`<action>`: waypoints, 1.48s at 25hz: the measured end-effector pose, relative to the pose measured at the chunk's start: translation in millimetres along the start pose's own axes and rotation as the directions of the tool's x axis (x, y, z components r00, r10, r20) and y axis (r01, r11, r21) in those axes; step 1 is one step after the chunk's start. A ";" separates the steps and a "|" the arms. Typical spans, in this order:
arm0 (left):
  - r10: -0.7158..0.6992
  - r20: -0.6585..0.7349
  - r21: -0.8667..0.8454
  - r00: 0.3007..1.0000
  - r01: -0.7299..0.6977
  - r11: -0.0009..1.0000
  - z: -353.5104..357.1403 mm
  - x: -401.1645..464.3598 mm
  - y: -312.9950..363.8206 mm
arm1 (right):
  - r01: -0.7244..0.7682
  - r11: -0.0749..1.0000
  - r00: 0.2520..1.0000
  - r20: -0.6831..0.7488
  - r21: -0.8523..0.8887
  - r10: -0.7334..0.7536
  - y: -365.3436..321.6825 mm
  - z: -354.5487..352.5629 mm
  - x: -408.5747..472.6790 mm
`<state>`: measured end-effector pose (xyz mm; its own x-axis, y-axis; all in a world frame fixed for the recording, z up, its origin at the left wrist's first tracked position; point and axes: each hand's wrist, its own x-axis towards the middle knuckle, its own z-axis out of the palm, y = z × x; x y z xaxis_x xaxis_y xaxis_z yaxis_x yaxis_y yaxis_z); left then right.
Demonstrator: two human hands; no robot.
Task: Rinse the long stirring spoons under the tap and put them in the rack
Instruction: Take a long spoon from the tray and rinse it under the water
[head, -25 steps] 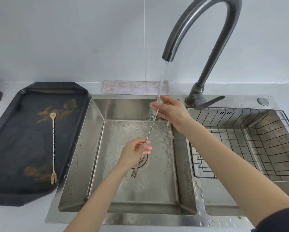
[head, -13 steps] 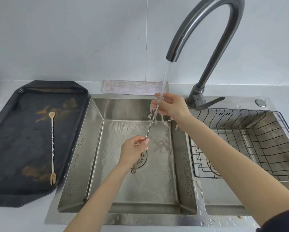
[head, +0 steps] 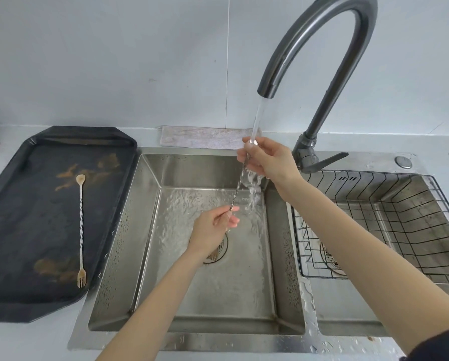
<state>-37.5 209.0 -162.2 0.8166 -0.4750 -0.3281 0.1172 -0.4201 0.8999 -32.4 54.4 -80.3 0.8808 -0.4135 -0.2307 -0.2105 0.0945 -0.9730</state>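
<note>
A long twisted stirring spoon (head: 237,190) hangs slanted over the left sink basin (head: 129,230). My right hand (head: 269,162) pinches its upper end right under the running stream from the tap (head: 322,74). My left hand (head: 213,231) grips its lower part above the drain; the forked tip shows just below that hand. Water splashes off my right hand's fingers. A second stirring spoon (head: 81,227) lies lengthwise on the black tray (head: 15,199) at left, bowl far, fork end near. The wire rack (head: 390,220) sits in the right basin with no spoon in it.
A folded grey cloth (head: 205,136) lies behind the sink against the wall. Brown stains mark the tray. The tap lever (head: 322,162) points right beside my right wrist. Water drops cover the divider and front rim of the sink.
My right hand has risen a little toward the spout with the spoon's upper end. My left hand has slid slightly up and right along the stem. The view has tilted a bit.
</note>
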 end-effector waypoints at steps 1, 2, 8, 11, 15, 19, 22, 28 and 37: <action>0.000 0.011 0.000 1.000 0.000 1.000 0.7 0.2 -0.2 | -0.009 1.000 1.000 -0.002 0.009 0.009 2.8 -0.3 -0.1; 0.001 0.020 -0.005 1.000 0.000 1.000 1.0 0.3 -0.1 | -0.023 1.000 1.000 0.003 0.020 0.023 5.6 -0.3 -0.9; -0.042 0.083 -0.121 0.996 0.052 0.991 2.9 -2.7 12.1 | -0.062 0.994 0.996 0.061 -0.095 0.068 16.6 -1.6 -2.1; -0.082 0.122 -0.243 0.989 0.110 0.964 1.9 -7.1 23.6 | -0.079 0.978 0.996 0.031 -0.195 0.086 11.6 1.6 -2.0; -0.105 0.200 -0.321 0.974 0.166 0.932 -7.2 -10.3 41.8 | 0.007 0.859 1.000 -0.021 -0.512 -0.021 18.4 2.6 -5.1; -0.171 0.297 -0.397 0.940 0.284 0.873 -16.6 -7.6 49.6 | 0.250 0.738 0.963 0.081 -0.627 -0.257 35.1 -5.4 -8.6; -0.196 0.332 -0.450 0.923 0.337 0.827 -17.9 -6.9 53.8 | 0.405 0.611 0.908 0.221 -0.680 -0.356 48.3 -8.3 -15.1; -0.186 0.356 -0.424 0.916 0.335 0.841 -19.7 -7.4 60.1 | 0.404 0.615 0.905 0.198 -0.677 -0.376 56.4 -8.4 -21.4; -0.015 0.027 -0.227 1.000 0.021 0.974 -22.3 5.6 80.9 | 0.157 0.776 0.982 0.014 -0.611 -0.188 83.3 -1.5 -35.3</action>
<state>-10.8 189.6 -84.9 0.7992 -0.4892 -0.3492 0.2591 -0.2438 0.9346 -81.7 75.5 -153.2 0.9103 -0.4115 -0.0442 -0.2846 -0.5448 -0.7888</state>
